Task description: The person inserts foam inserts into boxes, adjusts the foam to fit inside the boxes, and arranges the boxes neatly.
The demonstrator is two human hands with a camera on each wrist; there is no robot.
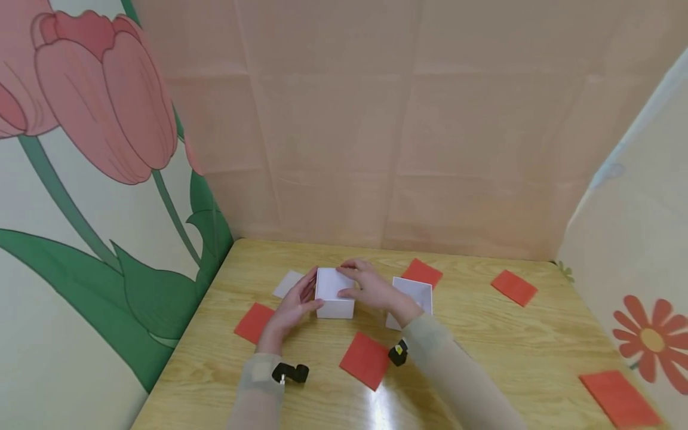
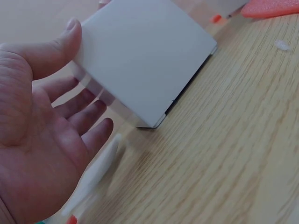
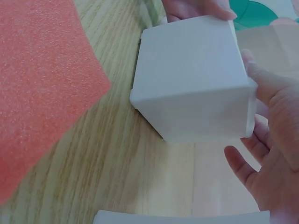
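A white box (image 1: 335, 309) stands on the table between both hands. My left hand (image 1: 292, 307) holds its left side, with the thumb at the near upper edge and the fingers along the side. In the left wrist view the box (image 2: 145, 56) shows a flat wall, and its base is close to the wood. Over the top from the right reaches my right hand (image 1: 371, 286), its fingers loosely spread. The right wrist view has the right thumb (image 3: 266, 81) at the box's upper edge; whether these fingers touch anything inside cannot be seen.
An open white box (image 1: 412, 291) stands behind the right wrist. Several red foam squares lie about, including one near the front (image 1: 365, 360) and one at the left (image 1: 254, 323). A thin white piece (image 1: 287, 283) lies behind the left hand. A peach backdrop (image 1: 344, 149) borders the table.
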